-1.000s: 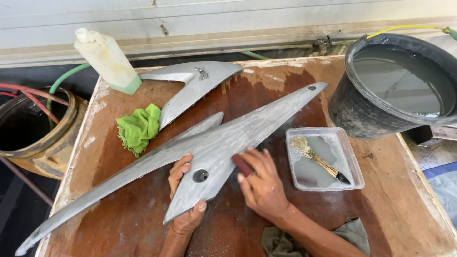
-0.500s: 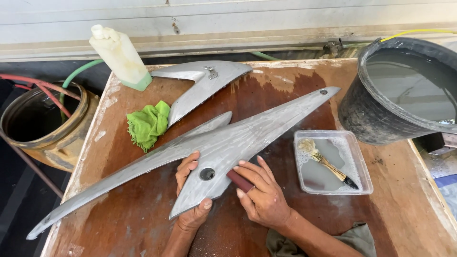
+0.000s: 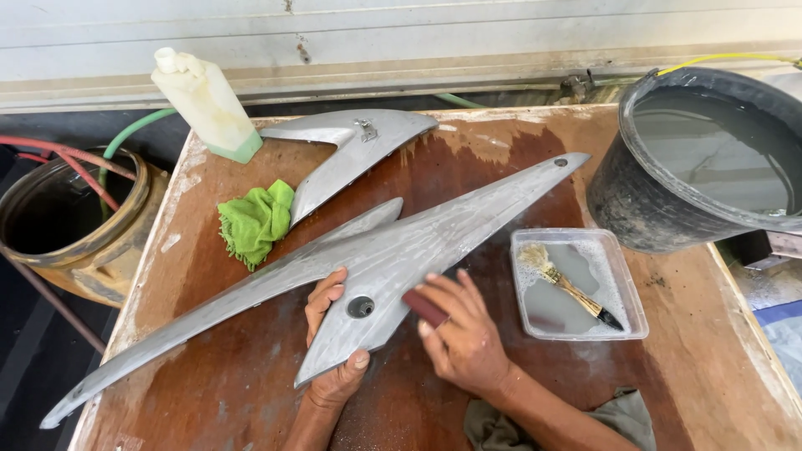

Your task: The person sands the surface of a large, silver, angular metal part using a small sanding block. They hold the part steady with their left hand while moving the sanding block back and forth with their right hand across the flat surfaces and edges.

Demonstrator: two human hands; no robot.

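**Wet-sanding the grey swept panel, mid-stroke**

Long grey panel [image 3: 376,259] lying flat across the wet brown surface [image 3: 518,134], tips pointing to 8 and 2 o'clock. Left hand [image 3: 330,334] clamped on the lower lobe of the panel, fingers over the top near the round hole, thumb under the lower edge. Right hand [image 3: 459,334] closed on a dark red sanding block [image 3: 424,307], fingers together, block pressed against the panel's right edge.

Judged for a good stroke: keep block flat to the curve, pressure even, left grip firm so the panel cannot skate on the wet board; re-wet often from the tray.

Containers, by place:
- 11 o'clock: pale cream plastic bottle [image 3: 200,100], squarish, green base, tilted; no label legible.
- 3 o'clock: clear shallow tray [image 3: 622,276] of cloudy water, brush [image 3: 568,284] lying in it.
- 1 o'clock: black bucket [image 3: 618,196], water-filled.
- 9 o'clock, off the surface: rusty yellow drum [image 3: 92,259].

Green cloth [image 3: 255,221] touching a second, smaller grey panel [image 3: 351,150] at 12 o'clock. No signs seen.
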